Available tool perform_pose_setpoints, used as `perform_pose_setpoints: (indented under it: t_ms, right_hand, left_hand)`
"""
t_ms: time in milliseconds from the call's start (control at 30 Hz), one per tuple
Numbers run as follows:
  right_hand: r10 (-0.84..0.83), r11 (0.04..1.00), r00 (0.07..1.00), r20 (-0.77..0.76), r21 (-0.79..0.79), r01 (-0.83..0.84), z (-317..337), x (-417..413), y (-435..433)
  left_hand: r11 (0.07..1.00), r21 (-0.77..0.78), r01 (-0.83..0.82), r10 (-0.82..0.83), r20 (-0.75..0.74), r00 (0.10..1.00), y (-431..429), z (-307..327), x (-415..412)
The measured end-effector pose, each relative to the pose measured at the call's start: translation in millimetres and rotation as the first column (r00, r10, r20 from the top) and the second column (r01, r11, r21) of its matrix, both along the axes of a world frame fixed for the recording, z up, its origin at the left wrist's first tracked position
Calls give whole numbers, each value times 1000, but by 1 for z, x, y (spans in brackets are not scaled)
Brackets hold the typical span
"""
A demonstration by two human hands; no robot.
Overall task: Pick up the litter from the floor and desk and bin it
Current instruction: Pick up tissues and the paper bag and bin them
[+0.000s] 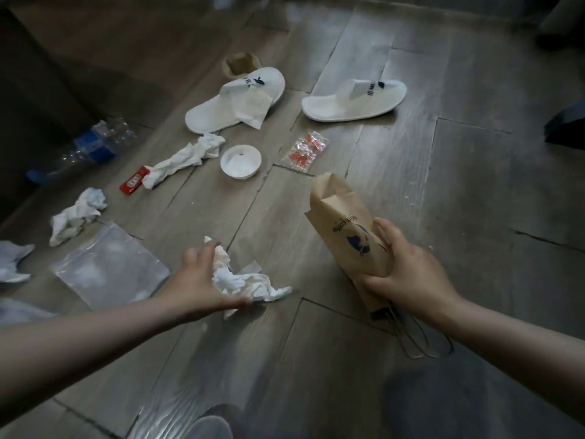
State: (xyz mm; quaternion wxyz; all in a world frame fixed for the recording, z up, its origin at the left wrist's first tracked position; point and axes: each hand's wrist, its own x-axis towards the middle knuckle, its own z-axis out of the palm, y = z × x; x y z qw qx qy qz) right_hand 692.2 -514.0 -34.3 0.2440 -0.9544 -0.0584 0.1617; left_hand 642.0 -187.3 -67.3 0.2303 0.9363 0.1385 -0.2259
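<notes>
Tissue, crumpled and white, lies on the floor just ahead, and the left grip is spread across it, thumb at the near edge, fingers at the far side, not clamped that I can see. It looks feather-light and soft, so a loose scrunch round the bunched middle should do. The right grip is wrapped round the lower half of the brown paper bag, which looks thin and easily crushed.
</notes>
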Motion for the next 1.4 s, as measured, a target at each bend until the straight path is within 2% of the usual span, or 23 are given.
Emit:
perform_pose_setpoints:
  t_ms: [100,267,433,533,600,700,833,1033,1200,1400]
  right_hand:
    - [14,1000,1000,-16,-8,-14,-1,-1,3]
    - [1,1000,1000,-28,-14,-1,-2,-2,-1]
    - [-27,999,998,-53,-34,25,-7,-4,-8]
    - [-32,999,997,-67,-28,31,-9,-4,-11]
    - [-32,999,997,-70,-19,31,-10,-4,-11]
    - [-37,999,997,-68,-20,36,-11,-3,-11]
    - [-44,999,997,-61,-16,43,-12,-2,-12]
    - [-60,998,996,-64,-7,60,-12,-5,-18]
    - [-81,997,995,-52,0,82,-13,-5,-21]
    - [-90,996,995,-53,15,91,-10,-5,-23]
  left_hand:
    - [995,104,1,6,-58,998,3,-3,9]
    - [990,134,35,-9,-192,981,-7,-4,26]
    - [972,205,115,-63,-244,968,-18,-12,28]
    - [966,233,109,-60,-208,976,-23,-20,23]
    - [963,253,89,-57,-130,990,-27,-25,17]
    - [974,211,83,-83,-6,997,-33,-32,5]
    - [979,182,98,-110,62,992,-36,-36,-3]
    - [993,96,66,-73,75,995,-41,-36,-5]
    - [994,62,85,-88,37,995,-35,-35,1]
    - [994,-27,102,-100,60,993,-23,-37,8]
